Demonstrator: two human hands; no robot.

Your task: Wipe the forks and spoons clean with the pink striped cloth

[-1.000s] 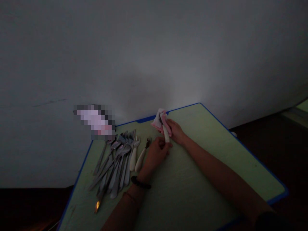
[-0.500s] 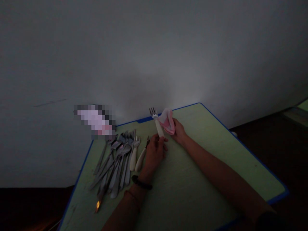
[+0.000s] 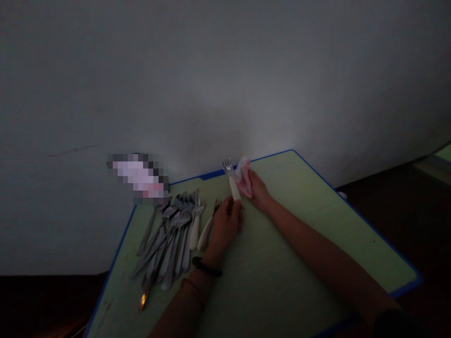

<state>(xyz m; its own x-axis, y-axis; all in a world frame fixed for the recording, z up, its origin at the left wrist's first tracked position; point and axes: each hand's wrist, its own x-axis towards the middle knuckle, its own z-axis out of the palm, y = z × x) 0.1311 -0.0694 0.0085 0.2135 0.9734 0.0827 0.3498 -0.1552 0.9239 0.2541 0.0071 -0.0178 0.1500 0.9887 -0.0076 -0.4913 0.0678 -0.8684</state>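
Note:
My left hand is closed round the white handle of a small fork, holding it upright with the tines pointing away from me. My right hand grips a bunched pink and white cloth that touches the fork just right of its neck. Both hands hover over the far middle of a green table with a blue edge. A dark band sits on my left wrist.
A pile of several metal spoons and forks lies on the table's left side, two of them with white handles. A blurred-out pale object sits at the far left corner. A grey wall stands close behind; dark floor lies to the right.
The fork came out of the cloth, its tines now bare and pointing up. The cloth slid to the fork's right side, then closed in against it again.

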